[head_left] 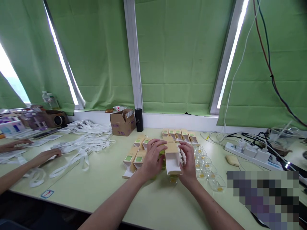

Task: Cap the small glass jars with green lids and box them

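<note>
Small kraft-and-white carton (173,161) stands between the two hands near the middle of the surface (103,191), its open end toward the wearer. Right hand (188,164) is bent around the carton's right side, seemingly pinching that wall. Left hand (152,158) is curled at the left side, fingertips close to the carton's upper edge; something yellow-green shows beside its thumb, and whether the fingers grip that, the carton or both, cannot tell.

Risks, as judged from here:
- Thin card. A hard squeeze from the right could buckle the wall or skew the opening.
- A clear cup with a yellow base (173,180) shows just under the carton's near edge. Lowering the carton carelessly could tip or scuff it; contact between the two is unclear.
- Clear cups (217,183) crowd just beyond the right hand, close together. They look light; an outward swing of wrist or forearm could scatter them.
- Cartons on the left (131,156) stand near the left hand, and a back row (178,134) sits behind. A backward push could knock these out of line.
- Farther right, loose cable near the power strip (254,155) could snag a wide reach.
- Co-worker's hands (51,154) and the white straps (83,142) lie well apart at left; little threat.
</note>
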Available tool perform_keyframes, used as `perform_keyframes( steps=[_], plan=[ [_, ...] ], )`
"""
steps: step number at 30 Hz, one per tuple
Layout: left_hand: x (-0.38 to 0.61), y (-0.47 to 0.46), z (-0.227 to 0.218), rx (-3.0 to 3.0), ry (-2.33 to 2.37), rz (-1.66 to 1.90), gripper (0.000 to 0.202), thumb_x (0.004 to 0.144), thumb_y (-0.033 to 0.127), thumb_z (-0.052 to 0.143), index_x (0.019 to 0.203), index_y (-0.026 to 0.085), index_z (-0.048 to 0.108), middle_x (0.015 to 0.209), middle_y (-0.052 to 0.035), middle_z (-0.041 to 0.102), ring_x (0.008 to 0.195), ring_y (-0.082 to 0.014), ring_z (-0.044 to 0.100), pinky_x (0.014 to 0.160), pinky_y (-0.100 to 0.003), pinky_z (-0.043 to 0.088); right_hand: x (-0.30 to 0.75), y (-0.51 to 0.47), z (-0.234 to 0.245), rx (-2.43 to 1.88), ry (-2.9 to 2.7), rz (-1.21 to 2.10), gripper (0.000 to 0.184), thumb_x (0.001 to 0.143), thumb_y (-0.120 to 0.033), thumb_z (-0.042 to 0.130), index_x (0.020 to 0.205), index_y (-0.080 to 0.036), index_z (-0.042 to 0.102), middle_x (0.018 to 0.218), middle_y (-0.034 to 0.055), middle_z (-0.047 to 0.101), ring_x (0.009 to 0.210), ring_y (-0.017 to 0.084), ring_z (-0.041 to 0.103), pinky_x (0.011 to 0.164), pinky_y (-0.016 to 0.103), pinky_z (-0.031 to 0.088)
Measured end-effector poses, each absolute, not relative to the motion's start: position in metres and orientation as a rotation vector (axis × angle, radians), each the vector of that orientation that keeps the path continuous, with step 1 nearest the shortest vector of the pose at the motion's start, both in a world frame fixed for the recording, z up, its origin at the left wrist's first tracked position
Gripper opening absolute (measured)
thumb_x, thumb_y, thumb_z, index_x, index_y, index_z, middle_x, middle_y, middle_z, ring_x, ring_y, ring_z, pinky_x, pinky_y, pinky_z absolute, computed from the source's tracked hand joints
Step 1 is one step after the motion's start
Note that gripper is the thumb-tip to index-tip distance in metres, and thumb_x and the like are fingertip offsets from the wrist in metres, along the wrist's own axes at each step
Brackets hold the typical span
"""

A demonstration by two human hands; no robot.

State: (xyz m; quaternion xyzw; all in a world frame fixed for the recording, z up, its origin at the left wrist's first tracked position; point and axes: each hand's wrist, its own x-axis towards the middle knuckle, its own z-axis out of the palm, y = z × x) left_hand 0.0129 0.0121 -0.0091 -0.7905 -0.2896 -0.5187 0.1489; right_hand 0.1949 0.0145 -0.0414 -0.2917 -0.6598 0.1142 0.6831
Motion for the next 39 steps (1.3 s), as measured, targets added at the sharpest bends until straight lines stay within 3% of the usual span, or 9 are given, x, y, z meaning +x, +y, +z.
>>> perform_keyframes(
  steps=[5, 13, 18, 23, 27, 32, 39],
  plan=[
    [0.002, 0.013, -0.02, -2.065, -0.691, -1.458, 0.036, 0.092, 0.0, 0.056, 0.117, 0.026, 0.054, 0.132, -0.0109, 0.069, 0.129, -0.027, 0.054, 0.102, -0.05, 0.051, 0.195, 0.014, -0.042, -0.685, -1.497, 0.127, 0.037, 0.094, -0.019, 0.057, 0.129, -0.026, 0.051, 0.13, 0.013, 0.055, 0.126, 0.031, 0.054, 0.107, 0.057, 0.047],
    [0.001, 0.007, -0.015, -1.972, -0.787, -1.572, 0.024, 0.095, 0.015, 0.06, 0.114, 0.027, 0.052, 0.137, -0.0144, 0.065, 0.135, -0.0309, 0.053, 0.104, -0.057, 0.05, 0.195, 0.013, -0.041, -0.701, -1.513, 0.082, 0.032, 0.096, -0.021, 0.058, 0.127, -0.026, 0.052, 0.125, 0.0119, 0.057, 0.123, 0.032, 0.056, 0.103, 0.056, 0.049],
    [0.002, 0.01, -0.021, -2.214, -0.863, -1.826, 0.038, 0.092, 0.032, 0.071, 0.125, 0.025, 0.054, 0.139, -0.0166, 0.063, 0.14, -0.0351, 0.052, 0.113, -0.061, 0.044, 0.195, 0.012, -0.041, -0.701, -1.534, 0.077, 0.033, 0.096, -0.022, 0.058, 0.128, -0.026, 0.052, 0.125, 0.0123, 0.057, 0.121, 0.032, 0.056, 0.103, 0.057, 0.049],
    [0.006, 0.018, -0.032, -2.32, -1.305, -2.606, 0.062, 0.084, 0.049, 0.08, 0.133, 0.019, 0.055, 0.126, -0.0175, 0.071, 0.118, -0.032, 0.069, 0.102, -0.048, 0.056, 0.195, 0.011, -0.041, -0.694, -1.541, 0.09, 0.035, 0.094, -0.025, 0.06, 0.128, -0.025, 0.053, 0.125, 0.013, 0.057, 0.121, 0.034, 0.056, 0.102, 0.058, 0.049],
    [0.003, 0.023, -0.027, -2.398, -1.289, -2.916, 0.064, 0.082, 0.051, 0.081, 0.131, 0.017, 0.06, 0.131, -0.0171, 0.07, 0.122, -0.0315, 0.067, 0.103, -0.045, 0.055, 0.195, 0.011, -0.04, -0.69, -1.551, 0.1, 0.036, 0.095, -0.024, 0.06, 0.13, -0.025, 0.053, 0.127, 0.0133, 0.056, 0.122, 0.033, 0.056, 0.104, 0.058, 0.048],
    [0.002, 0.024, -0.022, -2.454, -1.4, -3.029, 0.061, 0.085, 0.048, 0.081, 0.135, 0.018, 0.063, 0.134, -0.0157, 0.07, 0.123, -0.03, 0.068, 0.102, -0.042, 0.056, 0.195, 0.011, -0.041, -0.704, -1.589, 0.16, 0.038, 0.096, -0.026, 0.061, 0.133, -0.026, 0.053, 0.131, 0.0139, 0.054, 0.127, 0.034, 0.054, 0.108, 0.061, 0.047],
    [0.008, 0.02, -0.021, -2.531, -1.559, -2.946, 0.074, 0.083, 0.053, 0.082, 0.143, 0.019, 0.056, 0.117, -0.012, 0.076, 0.108, -0.0254, 0.074, 0.089, -0.035, 0.059, 0.195, 0.01, -0.045, -0.692, -1.682, 0.344, 0.047, 0.098, -0.031, 0.061, 0.144, -0.031, 0.054, 0.148, 0.0136, 0.041, 0.13, 0.032, 0.056, 0.11, 0.059, 0.052]
  ],
)
